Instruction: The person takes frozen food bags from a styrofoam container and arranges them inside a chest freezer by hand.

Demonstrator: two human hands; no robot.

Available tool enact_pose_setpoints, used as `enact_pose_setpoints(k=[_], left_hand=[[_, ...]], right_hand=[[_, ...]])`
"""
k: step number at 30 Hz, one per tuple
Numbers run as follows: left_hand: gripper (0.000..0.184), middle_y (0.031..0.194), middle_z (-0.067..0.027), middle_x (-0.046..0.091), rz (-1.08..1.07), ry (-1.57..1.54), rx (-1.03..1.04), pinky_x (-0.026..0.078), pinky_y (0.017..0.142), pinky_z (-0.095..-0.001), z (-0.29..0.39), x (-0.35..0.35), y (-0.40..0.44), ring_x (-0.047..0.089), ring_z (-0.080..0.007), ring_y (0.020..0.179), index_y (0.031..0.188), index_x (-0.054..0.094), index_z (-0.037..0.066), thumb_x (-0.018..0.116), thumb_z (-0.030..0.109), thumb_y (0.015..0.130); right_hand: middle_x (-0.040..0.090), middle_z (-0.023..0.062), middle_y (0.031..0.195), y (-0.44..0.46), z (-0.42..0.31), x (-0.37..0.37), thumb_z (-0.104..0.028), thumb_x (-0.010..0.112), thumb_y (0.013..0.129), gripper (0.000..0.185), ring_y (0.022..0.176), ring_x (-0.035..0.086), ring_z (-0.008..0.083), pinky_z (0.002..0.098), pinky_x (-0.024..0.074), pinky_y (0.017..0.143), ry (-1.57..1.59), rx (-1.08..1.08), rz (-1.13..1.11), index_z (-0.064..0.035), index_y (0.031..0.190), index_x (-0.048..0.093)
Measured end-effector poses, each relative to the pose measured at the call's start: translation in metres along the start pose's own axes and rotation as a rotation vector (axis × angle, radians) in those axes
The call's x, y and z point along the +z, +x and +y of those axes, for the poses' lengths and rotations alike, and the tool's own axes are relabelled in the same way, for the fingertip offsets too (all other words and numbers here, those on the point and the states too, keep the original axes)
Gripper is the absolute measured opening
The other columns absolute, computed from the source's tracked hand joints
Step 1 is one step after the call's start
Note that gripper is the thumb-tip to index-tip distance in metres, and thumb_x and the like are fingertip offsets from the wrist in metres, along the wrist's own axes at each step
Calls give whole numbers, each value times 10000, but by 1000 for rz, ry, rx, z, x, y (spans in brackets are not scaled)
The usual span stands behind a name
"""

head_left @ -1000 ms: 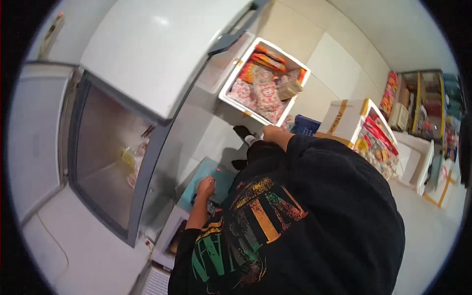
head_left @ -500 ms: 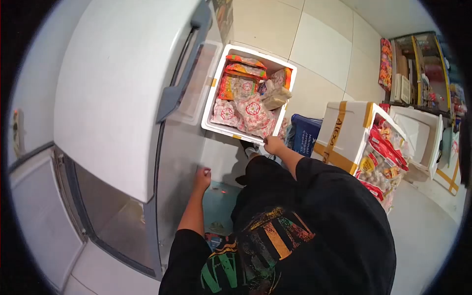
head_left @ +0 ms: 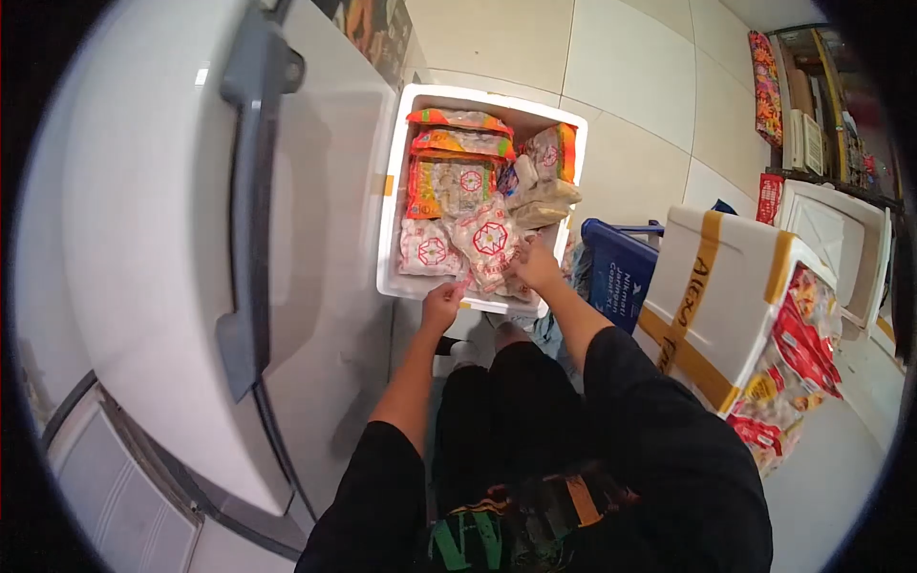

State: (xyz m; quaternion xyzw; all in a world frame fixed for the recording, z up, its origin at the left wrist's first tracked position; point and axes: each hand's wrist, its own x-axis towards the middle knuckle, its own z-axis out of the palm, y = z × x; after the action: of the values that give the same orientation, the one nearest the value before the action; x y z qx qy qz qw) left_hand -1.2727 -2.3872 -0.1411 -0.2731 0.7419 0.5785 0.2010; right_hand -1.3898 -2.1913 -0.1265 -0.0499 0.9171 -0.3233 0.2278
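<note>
A white foam box (head_left: 390, 250) full of packed food stands before me. On top lies a clear plastic bag with a red emblem (head_left: 489, 239), filled with pale, roundish pieces. My right hand (head_left: 538, 266) closes on this bag's right side, over the box's near rim. At the near rim, my left hand (head_left: 441, 307) is closed in a pinch on a pinkish corner that looks like part of the same bag. Beside it rests a second red-emblem bag (head_left: 430, 250). Orange-edged packs (head_left: 460, 143) are stacked at the back, and beige packs (head_left: 543, 203) lie at the right.
A white refrigerator (head_left: 172, 239) with a grey handle (head_left: 250, 191) fills the left side. Right of the box are a blue bag (head_left: 619, 269) and a taped foam box (head_left: 683, 277) holding red-and-clear food packs (head_left: 798, 349). Shelving (head_left: 831, 115) stands at the far right.
My right hand has left the box's rim and taken hold of the red-emblem bag. My left hand has moved up from beside the refrigerator to the box. The view has shifted closer.
</note>
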Motion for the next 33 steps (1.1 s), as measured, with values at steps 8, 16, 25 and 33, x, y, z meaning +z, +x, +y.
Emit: enact_pose_setpoints(k=[8, 16, 25, 33], left_hand=[[349, 824, -76, 587, 56, -485, -85, 445, 651, -253, -42, 95, 59, 536, -115, 747, 966, 528, -17, 650, 205, 727], [676, 965, -132, 519, 115, -598, -252, 471, 752, -300, -9, 47, 71, 552, -202, 845, 1098, 342, 1, 758, 98, 574], [635, 989, -81, 541, -264, -659, -324, 460, 764, -299, 6, -20, 32, 531, -155, 903, 1130, 378, 12, 731, 64, 605], [650, 999, -93, 557, -520, -569, -206, 449, 777, -289, 17, -27, 15, 548, -129, 868, 1155, 403, 6, 740, 86, 604]], right_hand=[[485, 205, 983, 11, 34, 49, -265, 671, 555, 570, 913, 488, 330, 381, 393, 801, -39, 133, 117, 19, 1010, 478], [440, 164, 1056, 13, 59, 78, -154, 677, 574, 646, 960, 495, 246, 313, 415, 808, 662, 372, -264, 52, 1111, 382], [447, 172, 1128, 15, 34, 28, -302, 713, 601, 806, 983, 485, 224, 300, 384, 832, 702, 451, -216, 27, 1211, 301], [580, 103, 911, -24, 23, 19, -64, 657, 666, 428, 776, 574, 155, 246, 463, 667, 1123, 569, -320, 24, 1046, 483]])
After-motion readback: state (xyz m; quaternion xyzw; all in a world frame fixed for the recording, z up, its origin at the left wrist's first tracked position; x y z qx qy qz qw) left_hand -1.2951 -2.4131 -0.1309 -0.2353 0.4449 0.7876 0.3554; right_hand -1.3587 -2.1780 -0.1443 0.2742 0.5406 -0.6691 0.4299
